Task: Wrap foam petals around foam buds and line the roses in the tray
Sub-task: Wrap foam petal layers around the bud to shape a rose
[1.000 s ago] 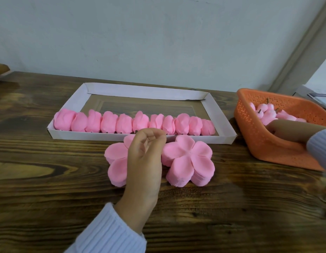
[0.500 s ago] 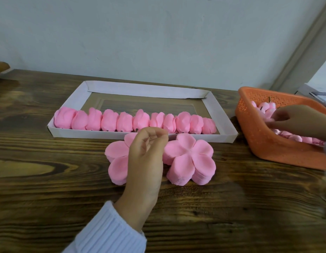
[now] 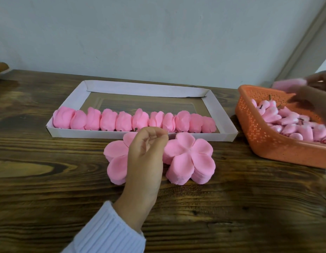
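- Dark wooden table (image 3: 48, 189) meets a pale wall, and a white cardboard tray (image 3: 227, 123) lies toward the far edge.
- Pink foam roses (image 3: 134, 120) stand side by side in one row along the tray's near wall, touching one another.
- Two petal stacks sit just in front of the tray. The right stack (image 3: 189, 159) is in full view and the left stack (image 3: 115, 156) is partly covered.
- The left hand (image 3: 145, 157) is over the left stack, fingers curled in with their tips against the thumb. The petals show below and to the left of the knuckles. Whether the tips pinch anything cannot be told.
- The right hand (image 3: 315, 92), blurred, is above the far rim of the orange basket (image 3: 264, 141). Its fingers curl round a foam bud (image 3: 290, 84), which sticks out to their left.
- Loose buds (image 3: 293, 123) are heaped in the basket beneath that hand.
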Available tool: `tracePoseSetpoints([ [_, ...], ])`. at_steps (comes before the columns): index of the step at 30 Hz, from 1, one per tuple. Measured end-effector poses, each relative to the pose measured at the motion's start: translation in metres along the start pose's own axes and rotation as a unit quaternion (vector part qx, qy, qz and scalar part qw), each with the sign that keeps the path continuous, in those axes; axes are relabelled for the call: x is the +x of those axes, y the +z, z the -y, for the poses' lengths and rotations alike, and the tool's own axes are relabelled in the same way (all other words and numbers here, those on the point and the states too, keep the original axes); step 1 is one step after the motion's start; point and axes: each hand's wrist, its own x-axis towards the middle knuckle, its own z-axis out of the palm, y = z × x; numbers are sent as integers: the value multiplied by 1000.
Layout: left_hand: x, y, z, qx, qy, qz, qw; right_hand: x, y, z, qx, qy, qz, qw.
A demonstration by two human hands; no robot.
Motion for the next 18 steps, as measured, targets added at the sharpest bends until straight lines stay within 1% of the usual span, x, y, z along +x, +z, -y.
tracePoseSetpoints([
  [1, 0, 0, 0, 4, 1, 0, 1000, -12, 13, 9, 90, -6, 8, 996],
  [2, 0, 0, -1, 9, 2, 1, 1000, -28, 25, 18, 187, 2, 28, 982],
  [3, -1, 0, -2, 13, 3, 3, 1000, -40, 39, 25, 285, 23, 64, 956],
  [4, -1, 1, -2, 16, 2, 6, 1000, -53, 52, 31, 375, 47, 117, 918],
  [5, -2, 1, -3, 17, -1, 8, 1000, -63, 63, 34, 453, 76, 169, 872],
  [6, -3, 2, -4, 19, -4, 12, 1000, -74, 75, 36, 511, 103, 204, 829],
  [7, -3, 2, -4, 24, -7, 14, 1000, -81, 85, 36, 543, 127, 216, 802],
  [8, -3, 2, -4, 32, -8, 16, 999, -88, 94, 34, 556, 144, 215, 790],
  [11, -5, 1, -2, 62, -3, 31, 998, -103, 118, 26, 565, 177, 187, 784],
  [15, -9, 1, -2, 110, 16, 45, 993, -108, 124, 18, 584, 208, 170, 766],
  [16, -9, 2, -2, 131, 36, 50, 990, -109, 124, 18, 589, 213, 170, 761],
  [17, -9, 2, -2, 172, 76, 54, 981, -109, 125, 18, 595, 218, 172, 754],
  [18, -8, 2, -2, 231, 124, 59, 963, -110, 126, 18, 601, 222, 174, 748],
])
